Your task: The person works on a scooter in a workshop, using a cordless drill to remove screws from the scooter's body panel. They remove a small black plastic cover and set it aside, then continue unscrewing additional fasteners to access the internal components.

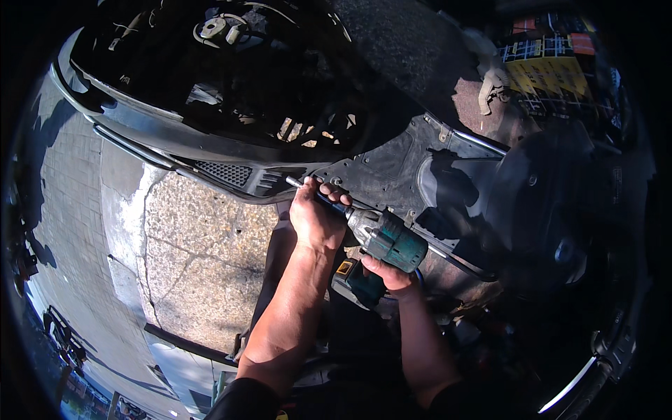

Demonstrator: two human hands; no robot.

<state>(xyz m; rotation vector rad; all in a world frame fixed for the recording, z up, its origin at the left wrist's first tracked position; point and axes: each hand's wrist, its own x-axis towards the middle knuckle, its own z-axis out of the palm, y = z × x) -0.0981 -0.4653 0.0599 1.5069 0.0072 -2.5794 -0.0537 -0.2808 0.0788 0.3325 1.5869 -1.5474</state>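
A teal and grey cordless power tool [388,241] lies across the middle of the view, with a long shaft [299,184] pointing up and left and a battery below. My left hand [313,213] is closed around the shaft in front of the tool's nose. My right hand [388,276] grips the tool's handle. Just beyond the hands lies a dark plastic panel [385,168] with several holes and fasteners, beside a large curved black vehicle part [147,126] with a mesh grille [224,171].
A dark molded part [532,196] fills the right side, above a curved metal bar [560,392]. Stacked yellow and red printed boxes [546,73] and a small grey object [490,91] are at top right. Cracked concrete [203,280] and paving [77,210] lie to the left.
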